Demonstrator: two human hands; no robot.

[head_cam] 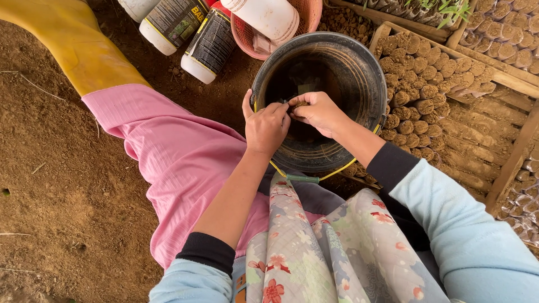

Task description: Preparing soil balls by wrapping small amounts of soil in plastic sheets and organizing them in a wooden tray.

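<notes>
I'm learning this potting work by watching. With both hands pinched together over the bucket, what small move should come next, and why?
Probably carry the small soil-filled bag, pinched between the left hand and right hand above the black bucket, over to the tray of filled soil pots on the right, since it looks full and the rows continue there.

Light-blue sleeves, black cuffs, pink trousers, apparently floral apron.

One head-worn view looks steeply down, close over the person's lap, at the round black plastic bucket (pixel 320 101) in the upper centre; bare brown soil (pixel 50 185) fills the left.
</notes>
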